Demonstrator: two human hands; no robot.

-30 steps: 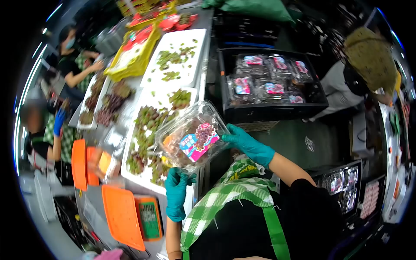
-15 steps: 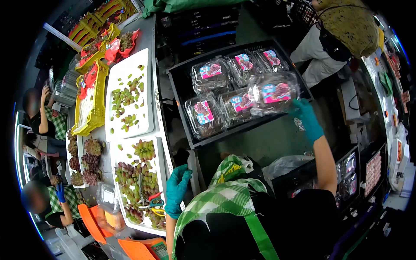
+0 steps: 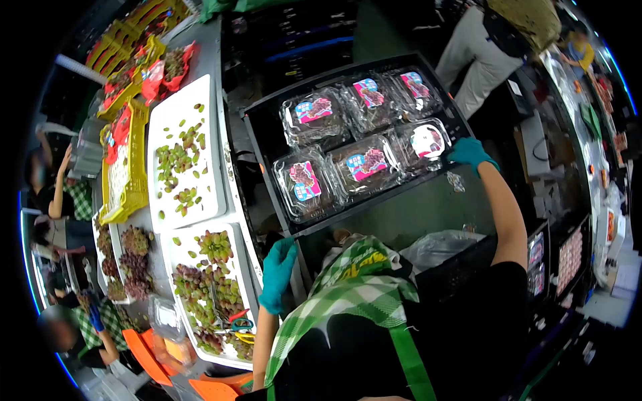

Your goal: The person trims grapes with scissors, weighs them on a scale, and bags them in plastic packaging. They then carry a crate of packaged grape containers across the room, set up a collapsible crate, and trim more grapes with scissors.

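Clear plastic clamshell of grapes, pink-blue label, lies in black crate; gloved right hand touches its edge, grip unclear; left hand loosely open beside white grape tray.

Head camera, fisheye, looking steeply down, close overhead

The grey surface is carrying two white trays end to end: the far tray is holding scattered loose green grapes, the near tray bunches of grapes and scissors. A yellow crate is lying along the surface's left edge, and orange lids are sitting at its near end.
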